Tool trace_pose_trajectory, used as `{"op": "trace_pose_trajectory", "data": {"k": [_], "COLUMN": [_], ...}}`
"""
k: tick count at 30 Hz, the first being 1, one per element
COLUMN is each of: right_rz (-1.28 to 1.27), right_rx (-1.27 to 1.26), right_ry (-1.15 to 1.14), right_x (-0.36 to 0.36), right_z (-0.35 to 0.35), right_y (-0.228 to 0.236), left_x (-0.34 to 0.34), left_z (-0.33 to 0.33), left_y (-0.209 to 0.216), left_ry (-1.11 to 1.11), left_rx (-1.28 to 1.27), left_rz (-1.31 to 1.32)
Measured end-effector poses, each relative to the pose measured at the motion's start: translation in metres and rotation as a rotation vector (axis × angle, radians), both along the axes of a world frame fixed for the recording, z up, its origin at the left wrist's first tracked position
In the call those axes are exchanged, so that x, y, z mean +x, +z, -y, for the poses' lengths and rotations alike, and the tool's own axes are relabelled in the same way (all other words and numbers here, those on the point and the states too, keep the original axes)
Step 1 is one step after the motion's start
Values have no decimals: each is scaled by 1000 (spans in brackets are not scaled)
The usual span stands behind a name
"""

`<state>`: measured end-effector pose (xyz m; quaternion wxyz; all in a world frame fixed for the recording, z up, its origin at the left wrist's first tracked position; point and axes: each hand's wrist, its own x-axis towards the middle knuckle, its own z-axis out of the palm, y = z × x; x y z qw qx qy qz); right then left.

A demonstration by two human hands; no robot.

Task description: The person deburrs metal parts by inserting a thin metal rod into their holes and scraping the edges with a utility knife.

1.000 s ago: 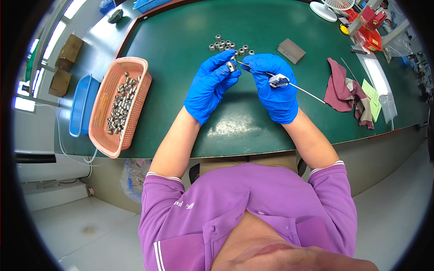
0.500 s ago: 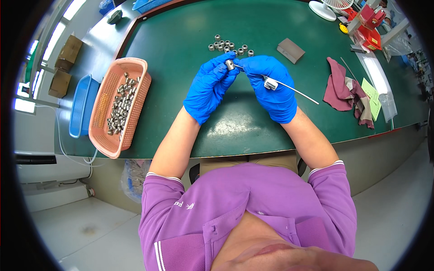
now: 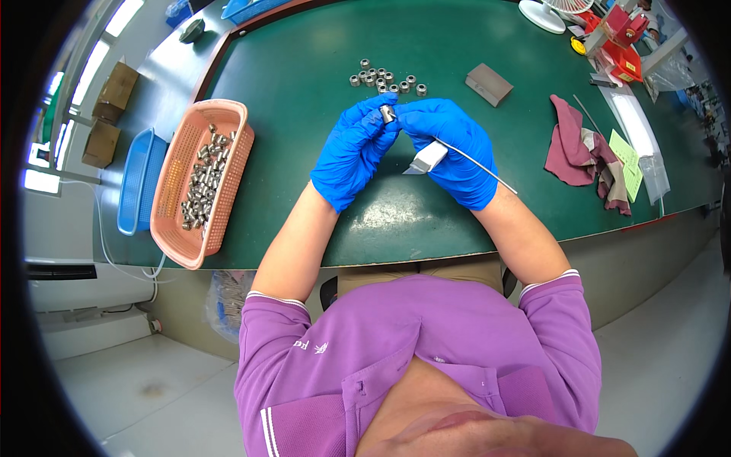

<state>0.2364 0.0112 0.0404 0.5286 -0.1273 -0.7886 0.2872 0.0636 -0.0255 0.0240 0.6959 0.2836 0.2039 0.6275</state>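
My left hand (image 3: 352,154), in a blue glove, pinches a small shiny metal sleeve (image 3: 388,114) between thumb and fingers. Close by on its right, my right hand (image 3: 455,148), also gloved in blue, is closed around a thin metal rod (image 3: 487,174). A white block-like piece (image 3: 428,158) with a thin greyish tip sticks out beneath that palm; how it is held is hidden. The right fingertips meet the sleeve's side, and the rod's front end is out of sight there. Just beyond the hands, several similar metal sleeves (image 3: 371,78) stand on the green table (image 3: 304,68).
To the left, a pink basket (image 3: 165,228) holds many metal sleeves, with a blue basket (image 3: 131,183) beside it. A grey-brown block (image 3: 489,84) lies far right of the hands. Further right are a maroon cloth (image 3: 567,148), green paper (image 3: 626,164) and a white fan (image 3: 542,17).
My right hand has turned: the rod's rear end has swung down and toward me, and the white piece has shifted left and shows more. The left hand keeps its hold on the sleeve.
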Motion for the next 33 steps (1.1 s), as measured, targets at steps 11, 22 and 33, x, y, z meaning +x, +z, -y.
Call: {"op": "trace_pose_trajectory", "data": {"k": [11, 22, 33], "right_rz": [179, 97, 146], "right_rx": [134, 179, 158], "right_ry": [-141, -68, -67], "right_x": [2, 2, 2], "right_z": [-1, 0, 0], "right_y": [2, 2, 5], "left_x": [-1, 0, 2], "left_z": [-2, -1, 1], "left_y": [-3, 3, 0], "left_ry": [141, 40, 66], "left_rx": [-5, -12, -77], "left_rz": [-287, -7, -52]}}
